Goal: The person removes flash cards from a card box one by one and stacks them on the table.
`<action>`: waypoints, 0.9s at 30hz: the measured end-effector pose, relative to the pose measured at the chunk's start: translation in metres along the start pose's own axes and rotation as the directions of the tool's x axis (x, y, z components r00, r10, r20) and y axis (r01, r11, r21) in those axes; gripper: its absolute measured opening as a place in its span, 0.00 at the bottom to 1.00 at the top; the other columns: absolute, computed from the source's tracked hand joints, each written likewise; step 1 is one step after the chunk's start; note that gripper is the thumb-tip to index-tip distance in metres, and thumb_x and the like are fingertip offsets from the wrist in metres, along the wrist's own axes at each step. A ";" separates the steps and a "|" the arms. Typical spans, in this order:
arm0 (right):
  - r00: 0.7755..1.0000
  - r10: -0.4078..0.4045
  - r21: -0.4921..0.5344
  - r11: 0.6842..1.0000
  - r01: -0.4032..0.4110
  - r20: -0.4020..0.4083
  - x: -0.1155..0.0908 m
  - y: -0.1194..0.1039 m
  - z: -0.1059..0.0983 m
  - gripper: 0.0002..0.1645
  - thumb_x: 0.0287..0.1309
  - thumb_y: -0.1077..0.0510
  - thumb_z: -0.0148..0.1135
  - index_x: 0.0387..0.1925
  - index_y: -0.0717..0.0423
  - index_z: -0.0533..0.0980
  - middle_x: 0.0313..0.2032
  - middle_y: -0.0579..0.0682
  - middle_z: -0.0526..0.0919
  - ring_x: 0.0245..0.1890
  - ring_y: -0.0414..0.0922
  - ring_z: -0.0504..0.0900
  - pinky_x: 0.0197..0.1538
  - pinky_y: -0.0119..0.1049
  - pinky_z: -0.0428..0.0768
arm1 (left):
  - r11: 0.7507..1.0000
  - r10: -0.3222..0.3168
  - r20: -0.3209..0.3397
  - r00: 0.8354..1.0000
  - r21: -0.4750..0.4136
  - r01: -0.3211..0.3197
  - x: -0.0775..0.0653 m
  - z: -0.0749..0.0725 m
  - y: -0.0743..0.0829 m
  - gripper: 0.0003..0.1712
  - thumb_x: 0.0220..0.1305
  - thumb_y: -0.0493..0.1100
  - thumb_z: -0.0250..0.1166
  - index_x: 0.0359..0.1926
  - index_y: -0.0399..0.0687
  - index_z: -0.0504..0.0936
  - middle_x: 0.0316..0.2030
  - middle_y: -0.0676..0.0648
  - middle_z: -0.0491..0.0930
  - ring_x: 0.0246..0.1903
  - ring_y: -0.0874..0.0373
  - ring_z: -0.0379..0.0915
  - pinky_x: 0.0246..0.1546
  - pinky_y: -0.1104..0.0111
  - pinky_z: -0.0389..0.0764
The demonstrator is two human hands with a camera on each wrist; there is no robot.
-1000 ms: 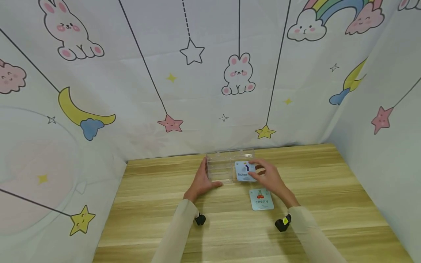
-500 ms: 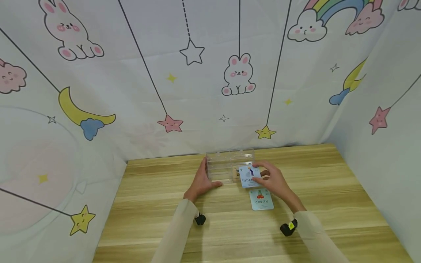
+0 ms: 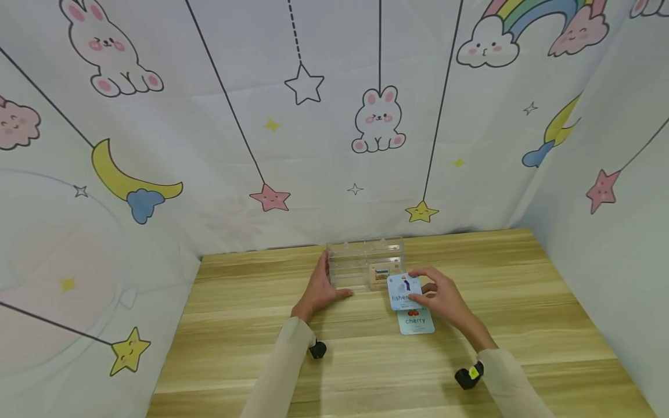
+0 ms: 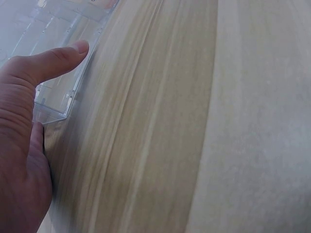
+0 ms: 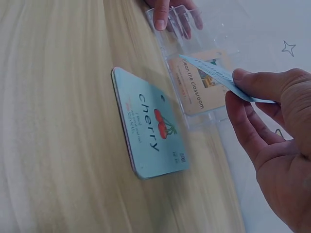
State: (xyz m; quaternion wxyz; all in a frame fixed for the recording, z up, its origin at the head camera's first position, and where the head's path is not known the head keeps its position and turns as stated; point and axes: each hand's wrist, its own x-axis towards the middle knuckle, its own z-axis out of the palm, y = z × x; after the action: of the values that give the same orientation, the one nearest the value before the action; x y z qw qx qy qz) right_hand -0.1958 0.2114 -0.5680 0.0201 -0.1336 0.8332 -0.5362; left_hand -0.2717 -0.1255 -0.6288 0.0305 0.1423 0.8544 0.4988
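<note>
A clear plastic box [image 3: 347,268] with compartments stands at the table's back edge. My left hand [image 3: 317,291] grips its left side, the thumb over the front edge; the left wrist view shows this hand [image 4: 24,111] close up. A light-blue card [image 3: 401,295] printed with a "fisher..." word is pinched between thumb and fingers of my right hand [image 3: 443,295]. It hangs tilted in front of the box, partly above a stack of cards topped by a cherry card [image 5: 150,126]. Inside the box's right front compartment lies an orange "clean the classroom" card [image 5: 199,90].
The wooden table [image 3: 240,337] stretches in front and to both sides. Right behind the box rises a white cloth backdrop [image 3: 313,145] printed with bunnies and stars. Another cloth panel [image 3: 601,249] borders the right side.
My right hand has drawn the light-blue card away from the box, toward me and slightly right. The card in the box has come into sight. My left hand has stayed put.
</note>
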 end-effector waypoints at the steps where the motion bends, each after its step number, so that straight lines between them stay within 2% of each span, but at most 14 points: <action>1: 1.000 0.008 -0.001 1.000 -0.008 0.000 -0.002 0.001 0.000 0.30 0.57 0.68 0.76 0.61 0.58 0.77 0.59 0.60 0.78 0.37 0.47 0.86 0.39 0.33 0.86 | 1.000 -0.006 0.002 1.000 -0.003 0.006 0.000 0.000 0.000 0.78 0.44 0.46 0.88 0.82 0.42 0.41 0.79 0.36 0.51 0.76 0.42 0.54 0.74 0.54 0.60; 8: 0.998 0.068 -0.002 0.998 -0.068 0.004 -0.012 0.009 0.002 0.31 0.55 0.69 0.77 0.61 0.60 0.77 0.59 0.61 0.78 0.35 0.47 0.85 0.39 0.32 0.85 | 1.000 -0.023 0.014 1.000 0.004 0.022 0.000 -0.001 0.000 0.78 0.44 0.47 0.88 0.83 0.45 0.40 0.79 0.39 0.51 0.77 0.46 0.54 0.74 0.58 0.60; 15: 0.995 0.098 0.037 0.994 -0.099 0.014 -0.024 0.017 0.003 0.30 0.57 0.69 0.76 0.61 0.64 0.76 0.59 0.66 0.77 0.44 0.54 0.88 0.40 0.33 0.86 | 1.000 -0.025 0.022 0.999 0.013 0.025 -0.001 -0.001 -0.002 0.78 0.44 0.48 0.88 0.83 0.46 0.40 0.80 0.40 0.51 0.76 0.47 0.54 0.74 0.59 0.61; 20: 0.992 0.126 0.034 0.991 -0.127 0.015 -0.031 0.022 0.005 0.30 0.56 0.69 0.76 0.60 0.65 0.76 0.59 0.67 0.78 0.47 0.57 0.88 0.40 0.33 0.86 | 1.000 -0.012 0.020 1.000 0.008 0.011 -0.002 -0.002 -0.003 0.78 0.44 0.48 0.88 0.83 0.45 0.40 0.79 0.38 0.52 0.76 0.45 0.56 0.74 0.56 0.62; 27: 0.986 0.162 0.037 0.986 -0.163 0.032 -0.038 0.027 0.005 0.30 0.57 0.67 0.76 0.61 0.64 0.76 0.57 0.66 0.80 0.47 0.53 0.88 0.38 0.32 0.85 | 1.000 -0.010 0.023 1.000 0.020 0.010 -0.002 -0.002 -0.002 0.78 0.44 0.49 0.88 0.83 0.46 0.41 0.79 0.40 0.53 0.76 0.46 0.56 0.73 0.57 0.62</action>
State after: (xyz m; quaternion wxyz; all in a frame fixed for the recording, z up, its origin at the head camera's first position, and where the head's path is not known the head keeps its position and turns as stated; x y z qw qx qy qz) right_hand -0.1640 0.2270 -0.5983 0.0784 -0.0722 0.8303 -0.5470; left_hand -0.2707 -0.1288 -0.6296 0.0415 0.1440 0.8595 0.4886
